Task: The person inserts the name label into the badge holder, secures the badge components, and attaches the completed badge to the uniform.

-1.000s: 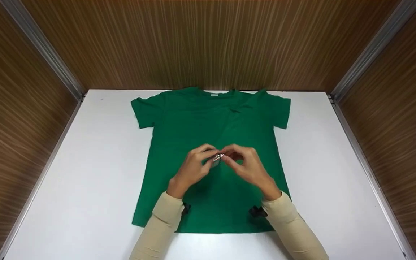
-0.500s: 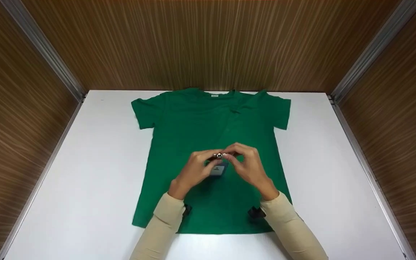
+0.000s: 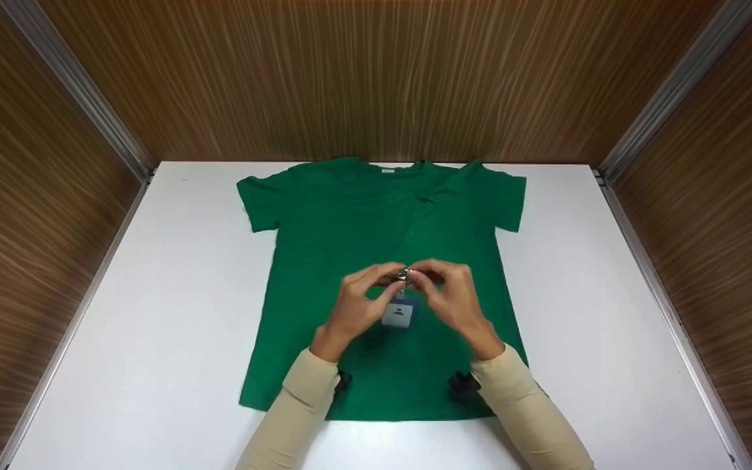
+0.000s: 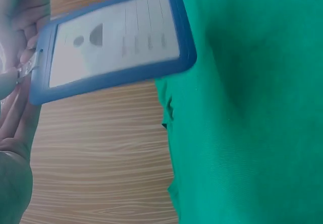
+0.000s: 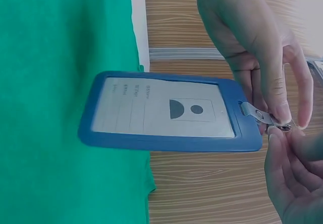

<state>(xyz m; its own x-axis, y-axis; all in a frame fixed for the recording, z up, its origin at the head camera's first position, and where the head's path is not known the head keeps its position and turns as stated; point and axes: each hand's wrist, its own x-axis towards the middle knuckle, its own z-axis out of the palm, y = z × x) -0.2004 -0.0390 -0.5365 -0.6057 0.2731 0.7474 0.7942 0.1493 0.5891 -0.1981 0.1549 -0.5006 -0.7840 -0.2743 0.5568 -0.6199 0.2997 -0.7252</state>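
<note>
A badge holder (image 5: 161, 110) with a blue frame and a white printed card hangs above a green T-shirt (image 3: 448, 365). Its clear strap (image 5: 255, 113) leads up to a small metal clip (image 3: 403, 275). My left hand (image 3: 360, 303) pinches the clip from the left between thumb and fingers. From the right side, my right hand (image 3: 452, 297) pinches the same clip, fingertips close to those of the left. The fingers partly hide the clip. In the left wrist view the badge holder (image 4: 113, 45) shows its card face, tilted, beside the left hand (image 4: 15, 148).
The T-shirt lies spread flat on a white table (image 3: 173, 313), neck toward the back and sleeves out to the sides. Wood-grain panels (image 3: 376, 78) rise at the back and both sides, with metal strips (image 3: 82, 98) along the corners.
The badge holder, mostly hidden by the left hand before, has swung down into view below the hands with its card facing up. The clip has turned between the fingers; the T-shirt is unmoved.
</note>
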